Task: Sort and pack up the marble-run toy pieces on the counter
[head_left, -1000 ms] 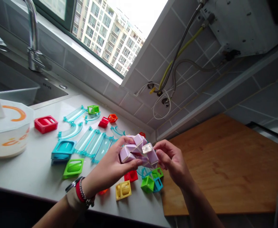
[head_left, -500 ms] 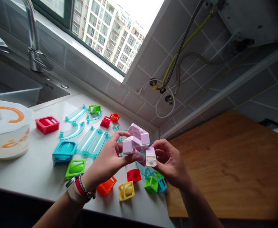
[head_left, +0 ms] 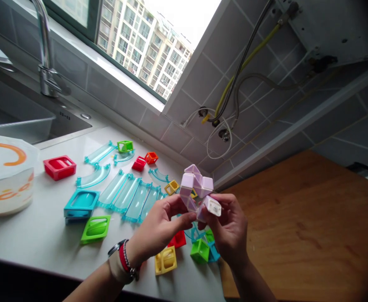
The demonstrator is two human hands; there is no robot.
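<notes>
I hold a lilac-and-white twist puzzle (head_left: 198, 189) made of linked wedge blocks above the white counter (head_left: 42, 235). My left hand (head_left: 160, 226) pinches its lower left part, with a watch and red bracelets on the wrist. My right hand (head_left: 231, 228) grips the lower right end, whose white face (head_left: 214, 206) points up. Both hands are closed on the puzzle. Under them lie small toy cubes: yellow (head_left: 165, 260), red (head_left: 178, 239), green (head_left: 199, 250) and blue (head_left: 214, 251).
Clear teal track pieces (head_left: 127, 195), a red block (head_left: 60, 167), a teal block (head_left: 81, 202) and a green block (head_left: 96, 227) lie on the counter. A white lidded bowl (head_left: 4, 178) stands left. Sink and tap (head_left: 47, 63) at back left. A wooden board (head_left: 300, 235) lies right.
The puzzle has been turned and refolded: its stack of blocks now stands upright and further right. Both hands shifted right and slightly lower, covering the orange cube.
</notes>
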